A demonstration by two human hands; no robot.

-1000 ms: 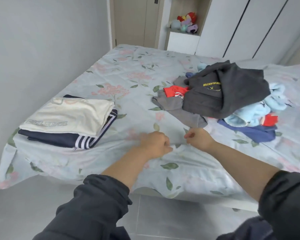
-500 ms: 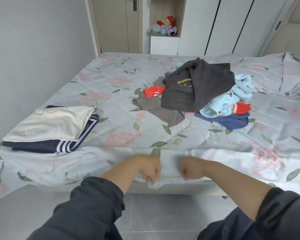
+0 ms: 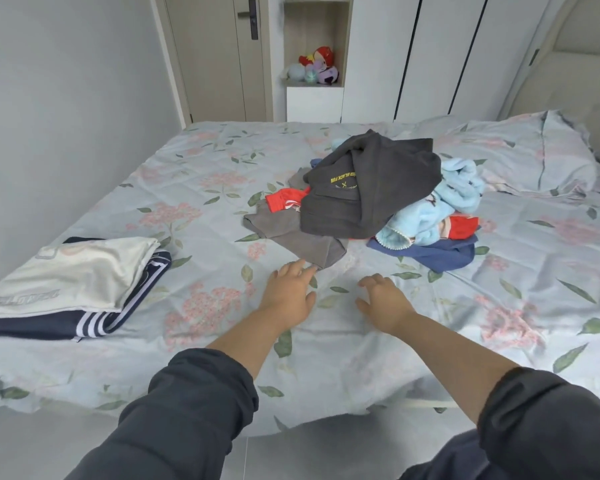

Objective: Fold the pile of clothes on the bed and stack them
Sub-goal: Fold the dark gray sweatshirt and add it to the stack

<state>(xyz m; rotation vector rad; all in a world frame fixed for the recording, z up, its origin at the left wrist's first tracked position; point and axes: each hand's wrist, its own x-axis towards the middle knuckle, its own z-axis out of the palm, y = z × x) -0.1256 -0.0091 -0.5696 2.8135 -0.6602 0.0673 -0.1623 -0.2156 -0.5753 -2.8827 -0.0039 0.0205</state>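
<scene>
Clothes sit in a loose pile (image 3: 368, 195) on the bed (image 3: 194, 188), and much of it is buried. A dark grey top (image 3: 378, 202) with small yellow lettering, too small to read fully, drapes over the rest. From under it poke a grey garment (image 3: 291, 233) on the near left side, a red piece (image 3: 284, 199), a light blue fleece (image 3: 458, 195) on the right and a navy garment (image 3: 440, 252) at the pile's near right edge. What kind of garments these are cannot be told.

Well to the left of the pile lies a folded stack (image 3: 70, 292), a cream top (image 3: 77, 271) over a navy striped garment (image 3: 97, 322). Its left end is cut off by the frame.

Both arms reach towards the near side of the pile, sleeves pushed up the forearms. The left hand (image 3: 290, 289) is palm down with its fingers (image 3: 302, 266) loosely straight and holding nothing, tips just at the grey garment's near corner; whether they touch it is unclear. The right hand (image 3: 383, 299) is just beside it, short of the pile, fingers relaxed and slightly bent, gripping nothing; whether it rests on the sheet cannot be told.

Beyond the pile, soft toys (image 3: 316, 69) sit in a shelf niche.
</scene>
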